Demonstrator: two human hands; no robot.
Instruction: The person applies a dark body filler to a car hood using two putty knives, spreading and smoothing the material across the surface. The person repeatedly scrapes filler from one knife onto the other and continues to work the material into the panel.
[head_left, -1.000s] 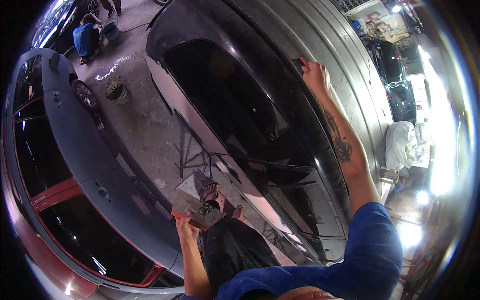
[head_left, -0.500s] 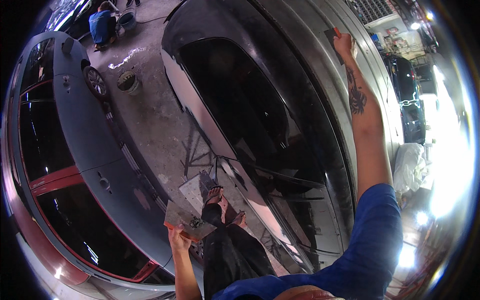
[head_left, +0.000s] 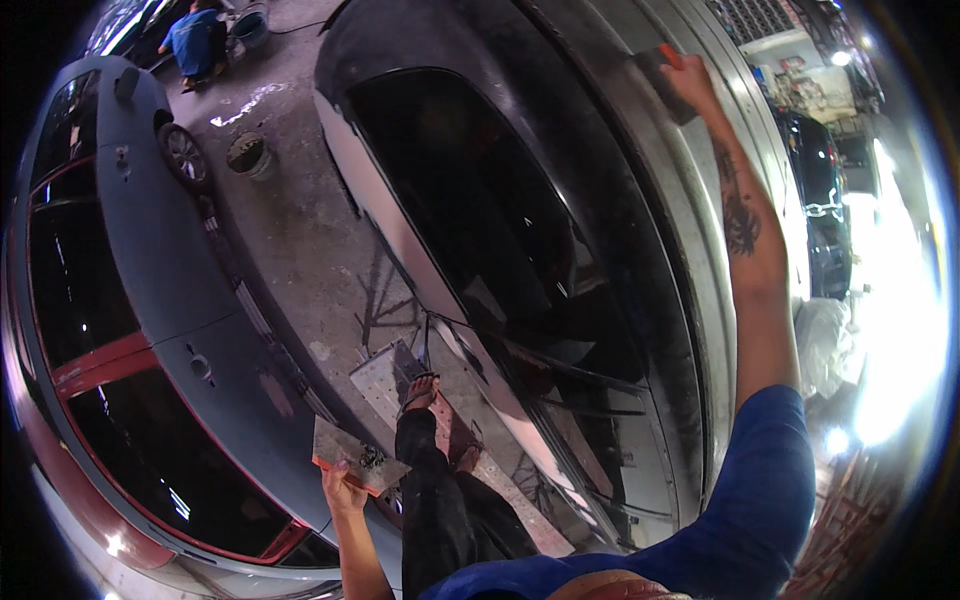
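Observation:
My right hand (head_left: pixel 692 82) is closed round the orange handle of a wide putty spreader (head_left: pixel 662 88). Its dark, flat blade lies on or just over the bare grey metal roof (head_left: pixel 625 30) of a dark van; contact cannot be made out. Down at the lower left, my left hand (head_left: pixel 343 490) grips another wide putty spreader (head_left: pixel 340 443) by its orange edge, held flat like a palette. Small dark dabs of paste (head_left: pixel 372 457) sit on the grey plate. My feet (head_left: pixel 423 388) are bare or in open footwear, on a pale raised plank (head_left: pixel 385 368).
A grey car with red pillars (head_left: pixel 150 250) stands to the left. Between the vehicles are a dirty bucket (head_left: pixel 250 156) and a metal trestle (head_left: pixel 385 305). A person in blue (head_left: pixel 197 42) crouches at the far left beside another bucket (head_left: pixel 248 28). Plastic sheeting (head_left: pixel 822 345) hangs at right.
My right hand has shifted a little across the roof, and its spreader has turned to show more of the blade. My left hand still holds its spreader, and the whole view has shifted slightly.

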